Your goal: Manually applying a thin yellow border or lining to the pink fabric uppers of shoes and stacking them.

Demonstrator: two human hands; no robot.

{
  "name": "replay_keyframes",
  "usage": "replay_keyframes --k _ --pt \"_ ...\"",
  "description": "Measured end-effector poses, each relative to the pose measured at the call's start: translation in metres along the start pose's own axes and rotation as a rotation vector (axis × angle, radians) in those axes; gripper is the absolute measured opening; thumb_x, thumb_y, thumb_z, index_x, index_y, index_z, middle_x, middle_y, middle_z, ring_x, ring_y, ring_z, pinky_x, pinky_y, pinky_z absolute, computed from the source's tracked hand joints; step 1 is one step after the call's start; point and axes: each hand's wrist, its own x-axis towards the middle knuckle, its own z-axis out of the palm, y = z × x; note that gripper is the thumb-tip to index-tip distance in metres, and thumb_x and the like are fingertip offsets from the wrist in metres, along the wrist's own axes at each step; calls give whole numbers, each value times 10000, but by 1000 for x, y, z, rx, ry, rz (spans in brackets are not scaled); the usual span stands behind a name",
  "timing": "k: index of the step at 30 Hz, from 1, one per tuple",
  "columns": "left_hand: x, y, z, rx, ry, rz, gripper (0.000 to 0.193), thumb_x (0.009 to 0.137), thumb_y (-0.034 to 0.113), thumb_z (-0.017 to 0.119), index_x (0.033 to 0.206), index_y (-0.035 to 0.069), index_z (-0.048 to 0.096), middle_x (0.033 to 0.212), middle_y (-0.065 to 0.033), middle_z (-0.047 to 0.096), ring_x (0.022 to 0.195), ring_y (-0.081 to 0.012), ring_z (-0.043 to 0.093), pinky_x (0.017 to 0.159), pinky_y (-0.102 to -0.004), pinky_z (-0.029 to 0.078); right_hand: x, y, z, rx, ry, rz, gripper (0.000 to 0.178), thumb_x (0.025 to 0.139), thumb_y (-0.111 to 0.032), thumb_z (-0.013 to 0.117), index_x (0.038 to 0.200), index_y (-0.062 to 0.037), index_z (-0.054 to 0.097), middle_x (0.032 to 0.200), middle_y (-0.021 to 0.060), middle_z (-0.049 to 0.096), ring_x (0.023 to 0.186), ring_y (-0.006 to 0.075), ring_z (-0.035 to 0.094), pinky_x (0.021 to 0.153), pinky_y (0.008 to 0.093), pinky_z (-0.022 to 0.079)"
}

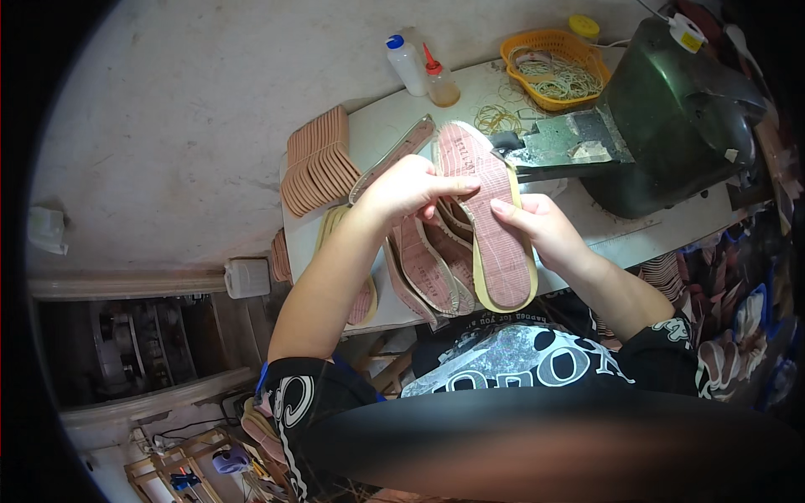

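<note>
Between my two hands is a long shoe sole [496, 243] with a pink lined face and a pale yellow rim. My left hand [411, 191] grips its left edge, one digit lying across the pink face and the other fingers curled. On the opposite edge my right hand [537, 226] is closed, thumb on top and fingers behind. The sole's upper end reaches beside the arm [562, 142] of a dark green machine [662, 117]; whether they touch I cannot tell. Several similar pink pieces [423, 264] lie under my left hand, partly hidden.
A stack of tan insoles [319, 159] stands on the white table [377, 113] at the left. Behind are a blue-capped bottle [407, 65], a red-tipped bottle [441, 82], loose rubber bands [496, 117] and an orange basket [513, 63] of bands. A white jug [246, 277] sits lower left.
</note>
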Motion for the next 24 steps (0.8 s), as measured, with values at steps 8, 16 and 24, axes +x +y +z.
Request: replay_keyframes --k 8,16,24 --pt "12 -4 0 -218 114 17 369 741 372 792 712 38 639 554 27 552 377 -15 423 404 -180 405 -20 6 -10 -121 24 74 326 915 -207 609 1135 33 598 985 77 660 835 104 622 769 265 511" --pt "27 0 -16 -215 131 -20 390 742 391 789 644 80 574 508 42 512 367 -24 421 400 -173 413 -34 8 17 30 6 244 316 897 -183 610 1105 48 549 867 120 646 706 166 660 635 262 563" --pt "57 24 -52 230 167 -43 529 717 539 751 683 37 588 571 -63 554 504 -133 521 492 -255 406 -3 9 29 151 156 79 310 913 -214 571 1062 58 583 815 144 663 642 184 664 621 269 552"
